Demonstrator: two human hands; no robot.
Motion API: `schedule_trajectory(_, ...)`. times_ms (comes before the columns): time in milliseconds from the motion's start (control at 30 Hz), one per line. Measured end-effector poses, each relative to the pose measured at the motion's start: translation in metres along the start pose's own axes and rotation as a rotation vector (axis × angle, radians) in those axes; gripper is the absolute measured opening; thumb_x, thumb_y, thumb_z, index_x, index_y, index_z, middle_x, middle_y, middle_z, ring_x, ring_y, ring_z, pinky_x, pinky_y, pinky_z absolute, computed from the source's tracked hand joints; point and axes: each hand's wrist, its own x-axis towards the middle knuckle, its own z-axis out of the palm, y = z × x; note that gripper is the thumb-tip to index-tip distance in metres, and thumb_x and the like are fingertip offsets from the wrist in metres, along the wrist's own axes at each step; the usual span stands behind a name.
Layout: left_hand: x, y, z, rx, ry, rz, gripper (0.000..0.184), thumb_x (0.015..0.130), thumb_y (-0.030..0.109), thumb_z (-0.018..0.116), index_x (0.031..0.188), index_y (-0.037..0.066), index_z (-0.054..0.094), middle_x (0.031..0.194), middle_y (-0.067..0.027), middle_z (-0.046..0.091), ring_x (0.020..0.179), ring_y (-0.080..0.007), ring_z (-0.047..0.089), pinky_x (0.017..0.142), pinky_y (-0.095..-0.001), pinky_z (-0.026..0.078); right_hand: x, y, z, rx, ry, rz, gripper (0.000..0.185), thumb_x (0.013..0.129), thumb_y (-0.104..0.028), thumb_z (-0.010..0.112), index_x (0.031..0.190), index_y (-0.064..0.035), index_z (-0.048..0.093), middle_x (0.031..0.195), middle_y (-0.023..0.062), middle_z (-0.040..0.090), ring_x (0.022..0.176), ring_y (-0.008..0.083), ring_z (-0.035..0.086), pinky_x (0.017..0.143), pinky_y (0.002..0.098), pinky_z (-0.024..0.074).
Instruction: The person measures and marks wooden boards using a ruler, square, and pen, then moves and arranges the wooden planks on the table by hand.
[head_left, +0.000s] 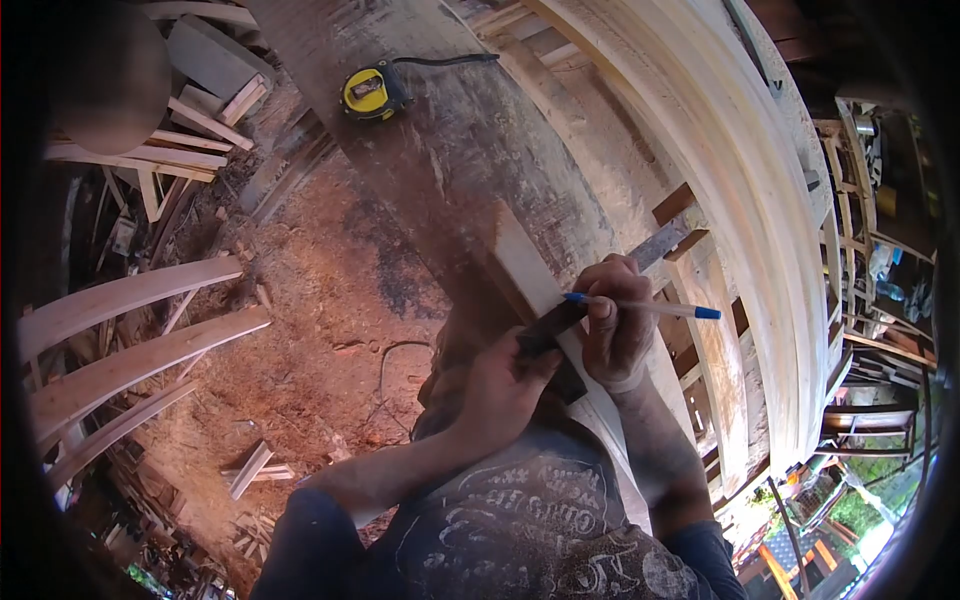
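My right hand (618,325) is closed around a ballpoint pen (672,309) with blue ends. It also rests over a flat, straight tool. On the near side of that hand the tool shows as a dark bar (552,327); beyond it, as a grey metal blade (664,242). It resembles a try square, though my hands hide its joint. The fingers of my left hand (505,385) are closed on the dark bar's near end. Beneath lies a pale wooden block (522,262), on the long worn plank in front of my body.
A yellow and black tape measure (368,92) lies on the worn plank (450,130). Long curved timbers (740,170) run along the right. Curved wooden pieces (150,355) stick out at the left, above a dusty floor (340,350) with wood scraps (250,468).
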Motion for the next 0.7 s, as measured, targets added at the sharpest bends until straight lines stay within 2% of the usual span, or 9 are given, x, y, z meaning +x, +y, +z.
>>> schedule_trajectory(100, 0.0010, -0.0007, 0.0029, -0.007, 0.022, 0.010, 0.020, 0.099, 0.009, 0.064, 0.115, -0.002, 0.061, 0.093, -0.0046, 0.069, 0.085, -0.0065, 0.063, 0.074, -0.0253, 0.051, -0.0026, 0.0057, -0.0002, 0.047, 0.007, 0.034, 0.018, 0.106, -0.022, 0.049, 0.103, -0.0036, 0.050, 0.084, 0.0115, 0.060, 0.074, 0.0218, 0.052, 0.069, 0.0362, 0.0430)
schedule_trajectory(267, 0.0033, -0.0060, 0.0026, 0.041, 0.043, 0.042, 0.021, 0.096, 0.010, 0.066, 0.114, -0.002, 0.063, 0.090, -0.0050, 0.069, 0.083, -0.0072, 0.063, 0.072, -0.0267, 0.051, -0.0019, 0.0051, -0.0024, -0.052, -0.044, 0.068, 0.017, 0.104, -0.020, 0.051, 0.100, -0.0038, 0.052, 0.083, 0.0119, 0.059, 0.074, 0.0233, 0.052, 0.071, 0.0371, 0.0433)
schedule_trajectory(600, 0.0016, -0.0014, 0.0021, -0.007, 0.007, 0.019, 0.028, 0.098, 0.009, 0.064, 0.123, -0.004, 0.059, 0.092, -0.0070, 0.069, 0.084, -0.0072, 0.064, 0.072, -0.0251, 0.052, 0.0020, 0.0029, -0.0025, -0.070, -0.098, 0.060, 0.016, 0.099, -0.018, 0.059, 0.092, -0.0036, 0.057, 0.083, 0.0110, 0.060, 0.079, 0.0245, 0.055, 0.075, 0.0376, 0.0439)
schedule_trajectory(700, 0.0020, -0.0005, 0.0021, 0.027, 0.012, 0.029, 0.028, 0.098, 0.009, 0.064, 0.122, -0.003, 0.059, 0.092, -0.0070, 0.069, 0.083, -0.0072, 0.064, 0.072, -0.0250, 0.051, 0.0019, -0.0008, -0.0015, 0.008, -0.042, 0.141, 0.016, 0.096, -0.018, 0.063, 0.089, -0.0038, 0.058, 0.082, 0.0100, 0.060, 0.080, 0.0254, 0.057, 0.077, 0.0376, 0.0441)
